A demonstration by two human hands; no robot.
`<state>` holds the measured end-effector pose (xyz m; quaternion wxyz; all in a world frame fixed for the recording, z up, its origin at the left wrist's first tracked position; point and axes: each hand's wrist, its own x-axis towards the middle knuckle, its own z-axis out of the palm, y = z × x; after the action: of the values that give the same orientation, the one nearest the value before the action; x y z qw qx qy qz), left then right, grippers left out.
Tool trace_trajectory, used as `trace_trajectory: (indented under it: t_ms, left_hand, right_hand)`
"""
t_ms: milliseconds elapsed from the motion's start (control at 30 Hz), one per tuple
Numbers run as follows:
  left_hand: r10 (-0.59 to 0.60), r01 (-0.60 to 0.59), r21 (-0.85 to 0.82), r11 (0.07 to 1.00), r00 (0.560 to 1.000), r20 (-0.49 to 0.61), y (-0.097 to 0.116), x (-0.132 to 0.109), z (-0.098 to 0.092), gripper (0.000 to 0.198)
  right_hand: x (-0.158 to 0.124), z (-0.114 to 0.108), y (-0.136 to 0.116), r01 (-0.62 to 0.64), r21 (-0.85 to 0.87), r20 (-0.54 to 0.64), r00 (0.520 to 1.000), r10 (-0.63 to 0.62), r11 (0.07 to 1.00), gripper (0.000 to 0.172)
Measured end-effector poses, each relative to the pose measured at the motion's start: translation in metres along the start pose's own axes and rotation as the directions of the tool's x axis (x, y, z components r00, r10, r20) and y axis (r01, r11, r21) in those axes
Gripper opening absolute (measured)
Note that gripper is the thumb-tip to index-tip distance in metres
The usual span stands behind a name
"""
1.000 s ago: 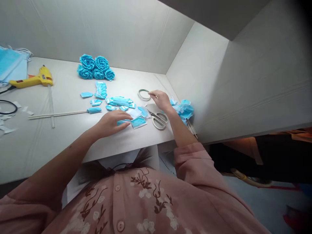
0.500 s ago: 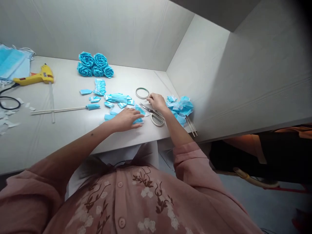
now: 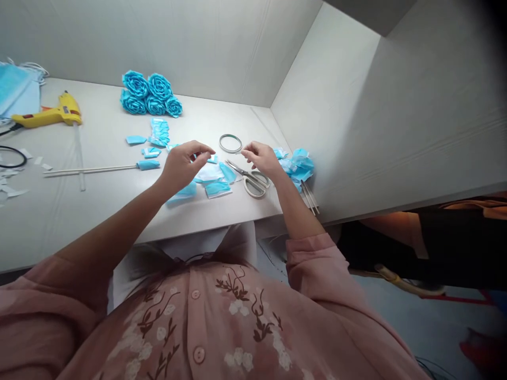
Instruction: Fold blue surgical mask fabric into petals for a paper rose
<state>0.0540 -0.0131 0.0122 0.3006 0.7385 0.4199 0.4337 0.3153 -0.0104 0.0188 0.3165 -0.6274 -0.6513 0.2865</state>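
My left hand [image 3: 184,164] is raised above the cut blue and white pieces, thumb and fingertips brought together. Whatever might be in that pinch is too small to make out. Facing it, my right hand [image 3: 262,159] also has its fingers curled into a pinch; its fingertips hide any small thing there. Just behind the gap between the hands lies a thin roll of tape [image 3: 230,143]. Scissors [image 3: 253,182] with pale handles rest below my right hand. A cut blue mask piece [image 3: 217,189] lies flat near the table's front edge, among others partly covered by my left hand.
Several blue rolled flowers [image 3: 150,95] are stacked at the back. A yellow glue gun [image 3: 51,113] lies left, near blue face masks [image 3: 19,89]. Sticks [image 3: 95,170] with a blue-wrapped end [image 3: 148,165] cross a clear glue stick [image 3: 79,158]. Crumpled blue pieces [image 3: 301,163] sit by the right wall.
My left hand has lifted off the blue pieces and closed from a flat spread to a pinch. My right hand has shifted slightly right, still pinched. The camera view has tilted a little.
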Motion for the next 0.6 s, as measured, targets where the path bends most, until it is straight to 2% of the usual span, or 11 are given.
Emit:
trace_trajectory:
  t_ms: [133,233,367,600]
  left_hand:
    - [-0.115,0.114,-0.03,0.993,0.993,-0.019,0.006,-0.011,-0.019,0.027]
    - [-0.168,0.166,-0.049,0.985,0.985,-0.034,0.004,-0.019,-0.028,0.028]
    - [-0.173,0.169,-0.076,0.983,0.983,-0.062,-0.004,-0.026,-0.033,0.029]
    - [-0.185,0.173,-0.13,0.976,0.979,-0.083,-0.011,-0.031,-0.038,0.031]
  right_hand:
    - [0.01,0.005,0.015,-0.054,-0.115,0.008,0.998,0.056,0.992,0.014]
    - [0.016,0.011,0.016,-0.069,-0.168,0.056,0.995,0.079,0.983,0.013]
    - [0.024,0.014,0.009,-0.081,-0.292,0.132,0.983,0.124,0.953,0.014]
    - [0.038,0.015,0.004,-0.078,-0.444,0.189,0.966,0.178,0.893,0.013]
